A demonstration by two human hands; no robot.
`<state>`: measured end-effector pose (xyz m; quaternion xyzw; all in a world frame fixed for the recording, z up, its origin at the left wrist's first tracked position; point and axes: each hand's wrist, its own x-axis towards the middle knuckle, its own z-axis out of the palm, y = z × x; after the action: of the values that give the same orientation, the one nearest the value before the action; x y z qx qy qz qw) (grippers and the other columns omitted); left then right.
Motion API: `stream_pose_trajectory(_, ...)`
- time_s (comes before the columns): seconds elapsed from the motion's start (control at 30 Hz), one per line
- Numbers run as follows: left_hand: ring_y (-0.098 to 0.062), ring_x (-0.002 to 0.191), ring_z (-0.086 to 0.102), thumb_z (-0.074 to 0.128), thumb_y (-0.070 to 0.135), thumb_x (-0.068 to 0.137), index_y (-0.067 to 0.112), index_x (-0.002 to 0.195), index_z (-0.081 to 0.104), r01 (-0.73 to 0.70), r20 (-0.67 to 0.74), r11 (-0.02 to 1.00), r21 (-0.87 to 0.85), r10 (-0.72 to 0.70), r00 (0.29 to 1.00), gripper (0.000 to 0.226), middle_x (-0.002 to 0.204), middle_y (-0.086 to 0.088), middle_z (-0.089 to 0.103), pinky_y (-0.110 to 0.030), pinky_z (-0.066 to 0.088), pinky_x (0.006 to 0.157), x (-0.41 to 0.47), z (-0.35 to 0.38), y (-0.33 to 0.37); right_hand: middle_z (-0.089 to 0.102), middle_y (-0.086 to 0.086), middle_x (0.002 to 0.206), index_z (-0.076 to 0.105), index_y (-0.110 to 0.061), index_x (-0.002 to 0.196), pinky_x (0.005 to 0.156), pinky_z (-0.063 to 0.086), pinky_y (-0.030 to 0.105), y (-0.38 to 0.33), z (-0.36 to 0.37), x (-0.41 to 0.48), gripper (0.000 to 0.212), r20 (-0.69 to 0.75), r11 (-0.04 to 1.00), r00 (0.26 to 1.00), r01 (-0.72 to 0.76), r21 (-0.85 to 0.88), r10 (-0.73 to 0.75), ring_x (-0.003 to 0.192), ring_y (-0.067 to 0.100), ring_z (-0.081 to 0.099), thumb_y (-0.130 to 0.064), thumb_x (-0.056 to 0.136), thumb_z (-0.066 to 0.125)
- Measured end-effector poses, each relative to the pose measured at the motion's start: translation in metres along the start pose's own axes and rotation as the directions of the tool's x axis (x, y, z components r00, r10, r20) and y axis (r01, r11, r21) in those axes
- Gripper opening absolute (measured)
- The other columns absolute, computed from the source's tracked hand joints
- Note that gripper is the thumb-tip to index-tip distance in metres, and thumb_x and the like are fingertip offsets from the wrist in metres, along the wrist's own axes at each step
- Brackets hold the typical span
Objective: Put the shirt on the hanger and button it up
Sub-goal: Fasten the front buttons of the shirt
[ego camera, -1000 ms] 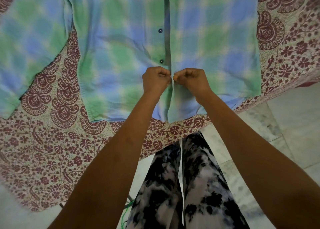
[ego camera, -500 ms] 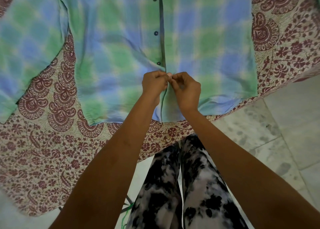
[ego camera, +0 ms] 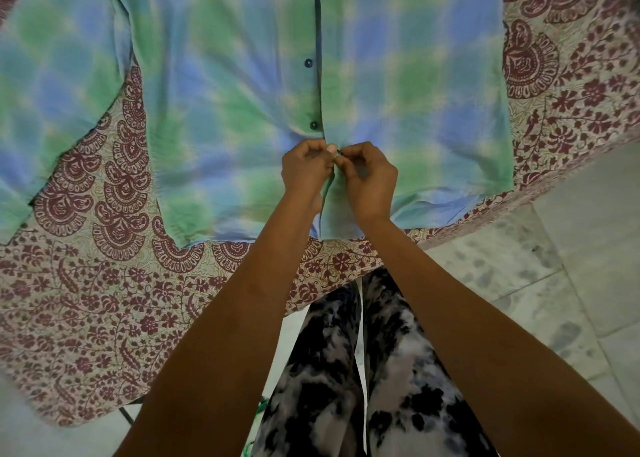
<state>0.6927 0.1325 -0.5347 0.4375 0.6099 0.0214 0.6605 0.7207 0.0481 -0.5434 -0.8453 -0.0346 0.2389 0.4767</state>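
**Two hands meet on the shirt's front edge**

Compared with a second ago, the right hand [ego camera: 370,179] has turned and drawn in, so its fingertips now meet those of the left hand [ego camera: 304,172] instead of two fists sitting side by side. Both hands are curled tight, each pinching the fabric of the one checked blue-green shirt [ego camera: 214,110] at its dark front edge. A tiny dark thing shows between the fingertips, too small to make out. Three dark buttons [ego camera: 308,63] run in a row above the hands, just left of that edge, where the two fronts lie together. Below the hands the fronts part slightly. The shirt lies spread flat on a maroon-patterned cloth [ego camera: 104,301]. The person's two legs in black-and-white trousers [ego camera: 398,370] stand on a pale tiled floor [ego camera: 571,266].
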Motion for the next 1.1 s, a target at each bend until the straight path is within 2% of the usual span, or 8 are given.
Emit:
stream_pose_trajectory(0.13,-0.014,0.056,0.05,0.059,-0.001,0.085,0.005,0.088,0.06,0.002,-0.017,1.0,0.0,-0.002,1.0,0.007,0.067,-0.007,0.057,-0.016,0.045,0.048,-0.001,0.001,0.0,0.068,0.009,0.084,0.065,-0.006,0.085,0.073,0.047,0.017,0.002,0.001,0.0,0.004,-0.003,1.0,1.0,0.003,0.028,-0.003,0.073,0.01,0.06,-0.007,0.082,0.063)
stream_pose_trajectory(0.27,-0.013,0.053,0.045,0.052,-0.004,0.087,0.009,0.077,0.056,-0.017,-0.003,1.0,0.01,0.017,1.0,0.017,0.065,-0.006,0.055,-0.016,0.041,0.045,0.0,0.0,0.0,0.065,0.002,0.08,0.064,-0.005,0.086,0.071,0.046,0.01,0.002,0.002,0.003,0.006,0.033,0.997,0.999,0.014,0.076,-0.017,0.072,0.01,0.059,-0.004,0.08,0.065)
stream_pose_trajectory(0.53,-0.013,0.054,0.042,0.049,-0.003,0.088,0.019,0.07,0.047,-0.082,-0.01,0.991,0.103,0.084,0.996,0.028,0.069,-0.003,0.053,-0.023,0.035,0.05,0.0,0.005,-0.003,0.06,-0.008,0.073,0.065,-0.005,0.088,0.075,0.052,0.023,0.007,0.003,0.003,0.009,0.06,0.988,0.998,-0.024,0.152,0.015,0.07,0.006,0.058,-0.002,0.079,0.066)
stream_pose_trajectory(0.7,-0.006,0.062,0.051,0.057,0.005,0.086,0.022,0.072,0.051,-0.273,0.057,0.914,0.302,0.268,0.962,0.023,0.073,-0.001,0.059,-0.021,0.042,0.063,0.0,-0.006,-0.005,0.065,-0.003,0.073,0.068,-0.006,0.084,0.072,0.049,0.012,0.009,0.0,0.004,0.005,0.079,0.977,0.993,-0.103,0.189,0.089,0.063,-0.006,0.058,-0.01,0.081,0.067)
stream_pose_trajectory(0.83,-0.001,0.068,0.054,0.059,0.005,0.085,0.007,0.085,0.06,-0.408,0.11,0.802,0.436,0.403,0.909,0.002,0.081,-0.001,0.061,-0.004,0.039,0.063,0.0,-0.009,-0.005,0.066,-0.003,0.069,0.07,-0.006,0.079,0.074,0.05,0.023,0.008,-0.004,0.009,0.007,0.157,0.948,0.973,-0.202,0.248,0.166,0.065,0.004,0.059,-0.003,0.081,0.064)
stream_pose_trajectory(0.9,0.002,0.067,0.053,0.059,0.003,0.085,0.005,0.086,0.06,-0.431,0.119,0.789,0.439,0.424,0.898,0.002,0.08,-0.001,0.06,0.001,0.037,0.061,0.002,-0.009,-0.004,0.065,-0.005,0.062,0.069,-0.011,0.072,0.07,0.05,0.026,0.002,-0.007,0.016,0.016,0.231,0.913,0.946,-0.289,0.287,0.227,0.062,0.008,0.058,-0.001,0.081,0.062)
stream_pose_trajectory(1.0,0.002,0.066,0.052,0.059,0.005,0.086,0.012,0.083,0.054,-0.426,0.131,0.796,0.43,0.412,0.902,0.009,0.075,0.002,0.057,-0.001,0.037,0.06,0.004,-0.009,-0.004,0.061,-0.004,0.051,0.065,-0.013,0.066,0.058,0.047,0.017,-0.013,-0.015,0.031,0.02,0.385,0.824,0.838,-0.502,0.265,0.386,0.055,0.009,0.053,-0.002,0.082,0.061)
stream_pose_trajectory(1.1,-0.001,0.067,0.054,0.061,0.009,0.086,0.015,0.086,0.052,-0.429,0.168,0.818,0.384,0.395,0.903,0.011,0.073,0.005,0.058,-0.004,0.04,0.062,0.002,-0.011,-0.004,0.058,-0.007,0.041,0.062,-0.011,0.067,0.059,0.045,0.019,-0.018,-0.02,0.042,0.018,0.477,0.768,0.746,-0.608,0.2,0.465,0.056,0.013,0.05,-0.004,0.083,0.06)
